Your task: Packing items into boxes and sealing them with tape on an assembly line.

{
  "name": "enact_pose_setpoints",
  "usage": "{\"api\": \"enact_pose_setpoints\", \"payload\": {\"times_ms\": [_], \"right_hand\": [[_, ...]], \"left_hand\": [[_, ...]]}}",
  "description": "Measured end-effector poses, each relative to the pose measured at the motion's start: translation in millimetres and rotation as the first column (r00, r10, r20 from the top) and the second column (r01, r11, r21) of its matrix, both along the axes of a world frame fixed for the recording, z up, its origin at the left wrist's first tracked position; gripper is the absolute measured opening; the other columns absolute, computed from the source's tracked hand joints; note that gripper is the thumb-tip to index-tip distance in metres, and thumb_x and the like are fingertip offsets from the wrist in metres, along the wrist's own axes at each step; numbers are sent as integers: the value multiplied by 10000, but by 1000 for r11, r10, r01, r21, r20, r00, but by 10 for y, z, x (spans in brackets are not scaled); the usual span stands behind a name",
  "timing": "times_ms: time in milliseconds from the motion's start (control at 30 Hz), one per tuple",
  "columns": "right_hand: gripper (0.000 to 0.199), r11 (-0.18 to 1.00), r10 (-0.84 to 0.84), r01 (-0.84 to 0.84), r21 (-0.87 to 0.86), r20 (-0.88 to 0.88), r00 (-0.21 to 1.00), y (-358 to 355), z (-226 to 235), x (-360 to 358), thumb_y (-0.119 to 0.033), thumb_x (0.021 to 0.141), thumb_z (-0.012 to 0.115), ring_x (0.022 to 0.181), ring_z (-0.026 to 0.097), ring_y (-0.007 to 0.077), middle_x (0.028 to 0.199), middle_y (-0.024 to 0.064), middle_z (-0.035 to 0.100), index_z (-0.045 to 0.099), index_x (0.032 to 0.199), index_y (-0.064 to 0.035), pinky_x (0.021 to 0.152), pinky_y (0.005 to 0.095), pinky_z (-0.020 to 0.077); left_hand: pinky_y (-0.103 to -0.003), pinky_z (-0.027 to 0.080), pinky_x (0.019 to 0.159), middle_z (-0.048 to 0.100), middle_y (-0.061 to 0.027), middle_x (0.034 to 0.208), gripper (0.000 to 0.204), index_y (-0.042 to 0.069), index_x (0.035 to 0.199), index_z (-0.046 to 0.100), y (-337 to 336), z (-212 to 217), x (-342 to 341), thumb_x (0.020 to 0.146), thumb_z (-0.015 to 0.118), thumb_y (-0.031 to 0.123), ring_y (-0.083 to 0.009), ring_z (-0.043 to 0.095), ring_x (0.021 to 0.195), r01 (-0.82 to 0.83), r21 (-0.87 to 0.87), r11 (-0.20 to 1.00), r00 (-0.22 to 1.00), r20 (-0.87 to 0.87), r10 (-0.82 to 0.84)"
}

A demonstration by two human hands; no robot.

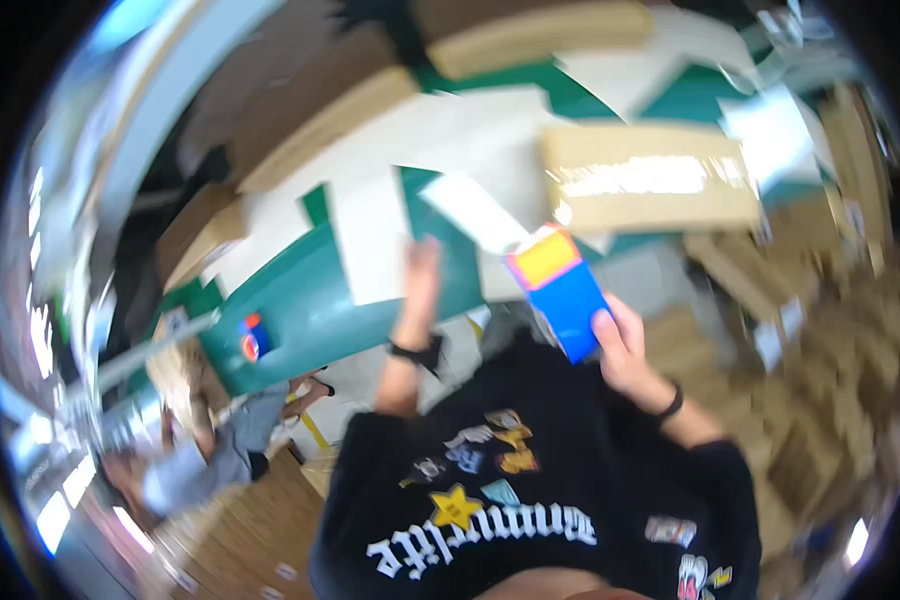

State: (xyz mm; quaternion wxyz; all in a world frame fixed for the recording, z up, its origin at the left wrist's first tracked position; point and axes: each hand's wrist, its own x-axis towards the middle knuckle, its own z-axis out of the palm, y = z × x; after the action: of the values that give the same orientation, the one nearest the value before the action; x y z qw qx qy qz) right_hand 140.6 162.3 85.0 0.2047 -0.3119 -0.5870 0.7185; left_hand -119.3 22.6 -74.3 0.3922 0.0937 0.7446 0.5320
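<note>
**Blue-and-orange pack held slantwise, right side**

So yeah, it's gripped near its near right corner by the right hand, long axis running far-left to near-right. The left hand is seen farther left, apart; finger spread can't be told, too blurred.

Blurred left grip, blurred carton heap

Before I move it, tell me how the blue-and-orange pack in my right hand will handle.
The pack is probably stiff: its edges look straight though your right hand grips only one end. It seems fairly light, since that hand alone supports it.
</note>
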Motion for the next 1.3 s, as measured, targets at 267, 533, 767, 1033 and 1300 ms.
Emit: {"api": "enact_pose_setpoints", "payload": {"times_ms": [267, 533, 767, 1033, 1300], "right_hand": [[426, 851, 375, -430, -300, -224, 900, -501, -605, -109, -381, 1009, 435, 854, 575, 82, 973, 23, 620, 548, 1150, 5, 763, 229, 463], [380, 824, 559, -564, -48, -89, 824, -226, -398, 43, -374, 965, 537, 784, 553, 61, 876, 13, 620, 574, 1077, -13, 705, 217, 451], [332, 852, 493, -516, -88, -193, 848, -502, -224, -434, -278, 912, 635, 837, 562, 72, 937, 23, 628, 590, 1085, 2, 746, 246, 476], [364, 935, 320, -299, 191, -92, 943, -856, -102, -1197, -341, 866, 694, 767, 555, 90, 821, 40, 620, 597, 948, 0, 662, 280, 480], [401, 933, 154, -192, -305, -145, 977, -627, 84, -1519, -370, 919, 588, 893, 610, 120, 964, 66, 662, 603, 1094, -10, 809, 282, 478]], "left_hand": [[-172, 418, 577, 657, -9, 925, 263, 40, 1192, 552, -390, 658, 1638, 930, 529, 55, -18, 564, 726, -316, 393, 864, 863, 496, 90], [-284, 513, 698, 675, -33, 825, 135, -30, 967, 646, -603, 970, 1855, 861, 573, 9, -93, 612, 759, 8, 247, 969, 990, -140, 27], [-302, 429, 518, 614, -118, 625, 180, -16, 879, 647, -668, 1372, 1685, 901, 546, 131, -105, 552, 567, -156, 216, 964, 796, -550, 252], [-299, 461, 550, 655, -68, 719, 222, -33, 924, 651, -962, 994, 769, 946, 513, 139, -95, 574, 639, -140, 274, 951, 861, -441, 253], [-275, 482, 511, 647, -73, 763, 242, -60, 913, 627, -648, 1089, 168, 956, 502, 143, -127, 601, 607, 72, 264, 962, 961, -278, 5]]}}
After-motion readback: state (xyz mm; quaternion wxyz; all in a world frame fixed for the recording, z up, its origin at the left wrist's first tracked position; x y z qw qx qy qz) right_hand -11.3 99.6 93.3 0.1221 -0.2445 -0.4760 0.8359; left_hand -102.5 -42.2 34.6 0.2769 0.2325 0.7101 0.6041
